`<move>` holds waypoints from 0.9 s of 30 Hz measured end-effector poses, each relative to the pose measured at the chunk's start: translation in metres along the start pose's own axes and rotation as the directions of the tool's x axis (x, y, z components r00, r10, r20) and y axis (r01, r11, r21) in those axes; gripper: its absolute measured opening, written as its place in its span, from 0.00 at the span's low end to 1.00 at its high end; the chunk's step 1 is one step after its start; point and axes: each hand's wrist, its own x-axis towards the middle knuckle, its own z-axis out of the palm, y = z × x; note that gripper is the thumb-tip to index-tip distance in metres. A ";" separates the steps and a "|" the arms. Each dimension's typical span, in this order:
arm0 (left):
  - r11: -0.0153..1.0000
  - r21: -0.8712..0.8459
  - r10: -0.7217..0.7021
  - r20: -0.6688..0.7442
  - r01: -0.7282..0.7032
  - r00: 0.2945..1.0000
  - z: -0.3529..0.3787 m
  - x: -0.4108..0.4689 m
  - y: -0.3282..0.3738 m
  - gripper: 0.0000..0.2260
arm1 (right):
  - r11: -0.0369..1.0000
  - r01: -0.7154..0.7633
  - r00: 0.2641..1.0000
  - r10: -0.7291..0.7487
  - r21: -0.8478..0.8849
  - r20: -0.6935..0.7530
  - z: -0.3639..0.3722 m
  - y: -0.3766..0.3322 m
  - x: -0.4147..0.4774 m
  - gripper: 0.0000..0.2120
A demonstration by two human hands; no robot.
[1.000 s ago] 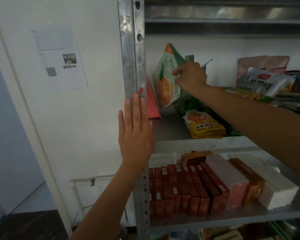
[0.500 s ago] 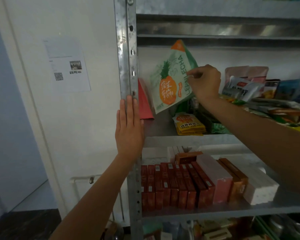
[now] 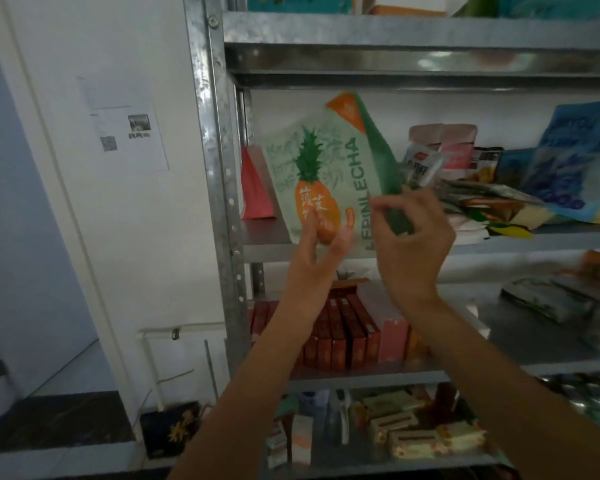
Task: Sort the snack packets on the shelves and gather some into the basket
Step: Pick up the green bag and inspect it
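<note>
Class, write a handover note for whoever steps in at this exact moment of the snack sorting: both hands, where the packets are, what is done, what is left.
Right hand: pinches the green side edge of the pineapple packet, held up in front of the middle shelf.
Left hand: open, fingers straight at the packet's lower front.
Other packets lie heaped at the right of that shelf. A red packet stands by the post.
Done: one packet is in hand.
Left: place it, sort the rest and fill the basket, which is not in view.
</note>
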 end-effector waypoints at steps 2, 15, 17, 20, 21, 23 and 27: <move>0.986 -0.165 0.010 0.018 -0.006 1.000 0.008 -0.023 0.015 0.31 | 0.995 0.102 0.994 -0.102 0.000 0.030 -0.019 -0.011 -0.027 0.02; 0.880 -0.438 -0.325 -0.270 0.185 0.906 0.027 -0.149 -0.022 0.23 | 0.966 0.240 0.936 -0.204 -0.094 0.287 -0.084 -0.038 -0.178 0.07; 0.892 -0.417 -0.333 -0.342 0.176 0.879 0.024 -0.157 -0.029 0.20 | 0.972 0.190 0.925 -0.129 -0.140 0.357 -0.091 -0.042 -0.196 0.09; 0.960 -0.208 -0.269 -0.491 0.188 0.828 0.016 -0.162 -0.040 0.12 | 0.994 -0.054 0.884 0.093 -0.097 0.459 -0.107 -0.052 -0.213 0.07; 0.973 -0.094 -0.228 -0.527 0.211 0.819 0.015 -0.163 -0.045 0.13 | 0.984 -0.160 0.860 0.177 -0.075 0.480 -0.112 -0.055 -0.215 0.09; 0.966 0.083 -0.153 -0.578 0.244 0.802 0.021 -0.169 -0.050 0.14 | 0.952 -0.301 0.838 0.289 -0.050 0.462 -0.118 -0.059 -0.212 0.09; 0.925 0.295 -0.052 -0.527 0.240 0.848 0.039 -0.181 -0.060 0.14 | 0.915 -0.370 0.837 0.403 -0.160 0.371 -0.119 -0.059 -0.185 0.08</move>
